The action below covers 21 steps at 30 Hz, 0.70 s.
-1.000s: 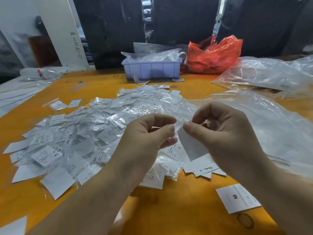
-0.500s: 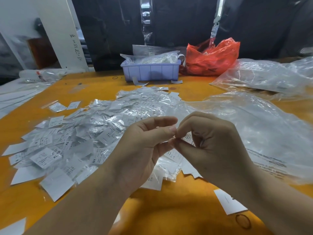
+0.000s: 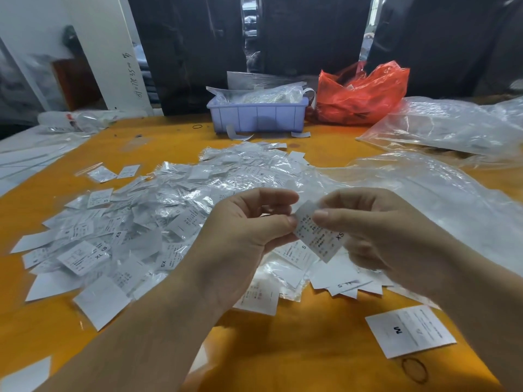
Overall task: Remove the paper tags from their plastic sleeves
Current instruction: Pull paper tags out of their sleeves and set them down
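A white paper tag [image 3: 319,236] marked XS, seemingly in a clear sleeve, hangs above the orange table between my hands. My left hand [image 3: 243,244] pinches its left edge between thumb and forefinger. My right hand [image 3: 376,230] pinches its upper right edge with the thumb on top. Behind and left of my hands spreads a big pile of sleeved tags [image 3: 169,205]. A small heap of bare paper tags [image 3: 342,281] lies under my right hand. One loose tag marked M [image 3: 410,329] lies at the lower right.
A lilac plastic bin [image 3: 257,114] holding bagged items stands at the back, with a red plastic bag [image 3: 359,94] beside it. Large clear plastic bags [image 3: 441,190] cover the right side. A rubber band [image 3: 414,369] lies near the front right edge. White sheets [image 3: 25,157] lie at the far left.
My hands had closed together at fingertip level; now they have moved slightly apart and a tag marked XS shows between them, pinched by both.
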Tool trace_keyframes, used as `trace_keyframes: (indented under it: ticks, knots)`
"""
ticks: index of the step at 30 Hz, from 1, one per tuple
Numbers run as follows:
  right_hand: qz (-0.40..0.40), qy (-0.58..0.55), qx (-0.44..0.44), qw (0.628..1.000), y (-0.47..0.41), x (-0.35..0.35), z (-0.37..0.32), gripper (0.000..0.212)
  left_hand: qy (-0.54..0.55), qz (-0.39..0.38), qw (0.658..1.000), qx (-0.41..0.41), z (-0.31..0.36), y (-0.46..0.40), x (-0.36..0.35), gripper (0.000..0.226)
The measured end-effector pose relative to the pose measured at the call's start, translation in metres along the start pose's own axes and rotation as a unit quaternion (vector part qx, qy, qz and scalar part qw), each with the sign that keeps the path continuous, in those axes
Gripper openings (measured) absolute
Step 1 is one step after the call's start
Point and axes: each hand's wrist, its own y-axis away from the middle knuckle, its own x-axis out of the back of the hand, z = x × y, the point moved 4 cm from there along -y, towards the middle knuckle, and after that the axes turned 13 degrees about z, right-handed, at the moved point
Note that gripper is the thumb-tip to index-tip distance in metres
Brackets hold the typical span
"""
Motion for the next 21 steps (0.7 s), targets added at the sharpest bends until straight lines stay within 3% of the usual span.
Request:
trace_keyframes:
  ticks: [3,6,10,17,21]
  knots:
    - [-0.043,-0.031,-0.012,0.999,0.002,-0.008,-0.001,0.02,-0.002,0.005,1.0,0.001,0.001,0.001,0.0,0.014]
    - [-0.031,-0.044,-0.021,0.998,0.002,-0.008,-0.001,0.018,0.004,0.034,0.999,-0.007,0.003,-0.001,0.004,0.025]
    - [-0.015,-0.046,-0.024,0.999,0.001,-0.007,-0.001,0.014,0.028,0.077,0.997,-0.015,0.004,-0.004,0.009,0.021]
    - [-0.003,-0.109,-0.028,0.994,0.001,-0.004,-0.001,0.01,0.097,0.084,0.992,0.008,0.006,-0.004,0.009,0.062]
    - [0.014,-0.173,-0.056,0.983,0.0,-0.001,0.0,0.018,0.124,0.066,0.989,0.055,0.002,-0.004,0.008,0.067]
